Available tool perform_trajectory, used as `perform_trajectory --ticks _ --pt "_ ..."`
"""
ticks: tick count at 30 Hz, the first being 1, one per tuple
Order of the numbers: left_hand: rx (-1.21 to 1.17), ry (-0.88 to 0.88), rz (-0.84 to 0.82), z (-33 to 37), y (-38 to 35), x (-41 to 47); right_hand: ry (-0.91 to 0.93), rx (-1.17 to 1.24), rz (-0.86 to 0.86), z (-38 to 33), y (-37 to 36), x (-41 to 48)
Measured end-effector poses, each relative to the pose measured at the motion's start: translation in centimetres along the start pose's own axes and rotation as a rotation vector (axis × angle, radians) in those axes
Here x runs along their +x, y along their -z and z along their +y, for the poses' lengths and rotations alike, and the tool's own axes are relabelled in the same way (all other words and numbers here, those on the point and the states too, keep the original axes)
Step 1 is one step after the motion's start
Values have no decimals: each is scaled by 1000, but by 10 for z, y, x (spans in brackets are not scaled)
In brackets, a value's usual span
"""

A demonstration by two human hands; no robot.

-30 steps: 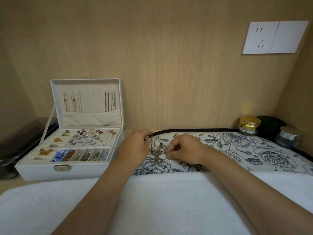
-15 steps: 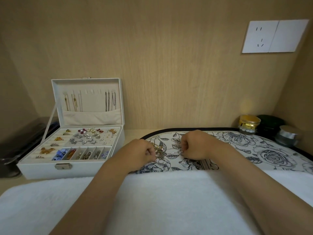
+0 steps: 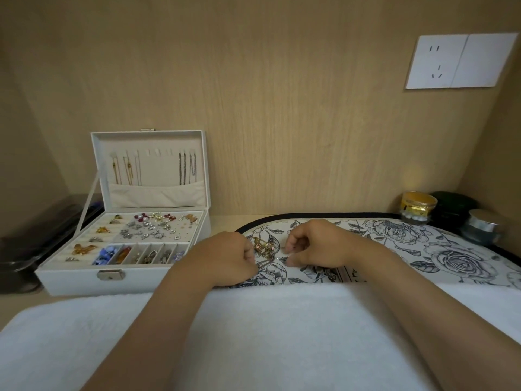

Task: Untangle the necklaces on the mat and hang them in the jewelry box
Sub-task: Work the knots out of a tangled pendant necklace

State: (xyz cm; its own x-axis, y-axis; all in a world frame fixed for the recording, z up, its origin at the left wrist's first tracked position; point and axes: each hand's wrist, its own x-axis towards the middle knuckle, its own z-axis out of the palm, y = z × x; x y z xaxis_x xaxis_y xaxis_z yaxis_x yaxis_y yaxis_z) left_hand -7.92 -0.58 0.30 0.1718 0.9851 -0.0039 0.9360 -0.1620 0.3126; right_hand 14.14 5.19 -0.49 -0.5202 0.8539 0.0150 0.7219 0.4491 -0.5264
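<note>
A small knot of gold-coloured necklaces (image 3: 263, 247) lies on the floral black-and-white mat (image 3: 439, 249) between my two hands. My left hand (image 3: 225, 256) is curled, its fingertips pinching the chains at the knot's left side. My right hand (image 3: 318, 244) is curled too, its thumb and fingers pinching a thin strand at the knot's lower right. The white jewelry box (image 3: 79, 280) stands open to the left; several chains hang from hooks inside its raised lid (image 3: 152, 167). Its tray holds earrings and small charms.
A white towel (image 3: 267, 334) covers the near edge under my forearms. Three small jars, gold (image 3: 417, 207), dark green (image 3: 454, 207) and silver-lidded (image 3: 483, 225), stand at the back right. A dark case (image 3: 25, 244) lies left of the box. A wall socket (image 3: 459, 62) is upper right.
Both hands shifted slightly on the knot: the left drew back toward me, the right moved from the knot's near side to its right, and they pulled a little apart.
</note>
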Motion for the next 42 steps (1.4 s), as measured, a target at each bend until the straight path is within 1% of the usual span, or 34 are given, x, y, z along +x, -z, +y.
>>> perform_trajectory --ticks 3,5,7,9,12,14,16,18,19,20,21,23,26,27,29,31,33,35,37,39,41,42 --pt "-77 -85 191 12 -13 4 48 -50 59 -6 -9 3" --pt "-101 -108 226 15 -21 8 104 -158 63 -10 -13 3" --pt "-121 -99 207 11 -25 12 110 -188 46 -10 -14 3" --pt "-112 -112 192 6 -26 16 52 -50 63 -7 -13 4" --pt "-108 -154 237 4 -29 19 -1 287 63 -8 -11 5" --pt "-259 -118 289 5 -29 20 -25 465 38 -7 -9 6" --pt "-536 -26 297 8 -27 20 -54 541 52 -5 -7 6" --pt "-850 40 237 13 -25 20 -67 550 55 -2 -6 6" --pt "-955 64 196 14 -24 20 -68 556 44 -3 -5 5" --pt "-995 81 163 15 -24 19 -69 556 33 -4 -4 4" --pt "-982 88 148 14 -24 18 -67 554 23 -6 -2 2" --pt "-874 41 171 11 -25 19 -55 526 25 -8 2 0" --pt "-497 -78 228 5 -23 18 -3 461 44 -7 5 -1" --pt "-416 -111 239 5 -22 16 11 465 47 -8 5 -1" --pt "-377 -173 238 6 -20 12 17 488 85 -7 4 0" --pt "-349 -194 239 8 -20 10 23 488 129 -7 4 0" --pt "-395 -175 288 9 -22 13 25 478 133 -7 4 0" --pt "-593 -121 296 13 -23 14 16 500 106 -8 2 -1" --pt "-776 -82 262 17 -21 14 -5 556 82 -10 0 -1" --pt "-881 -87 195 17 -18 13 -9 581 68 -14 1 -2" --pt "-919 -90 126 13 -16 12 -14 560 69 -17 2 -4" --pt "-901 -83 105 11 -17 13 -25 555 71 -17 2 -5"
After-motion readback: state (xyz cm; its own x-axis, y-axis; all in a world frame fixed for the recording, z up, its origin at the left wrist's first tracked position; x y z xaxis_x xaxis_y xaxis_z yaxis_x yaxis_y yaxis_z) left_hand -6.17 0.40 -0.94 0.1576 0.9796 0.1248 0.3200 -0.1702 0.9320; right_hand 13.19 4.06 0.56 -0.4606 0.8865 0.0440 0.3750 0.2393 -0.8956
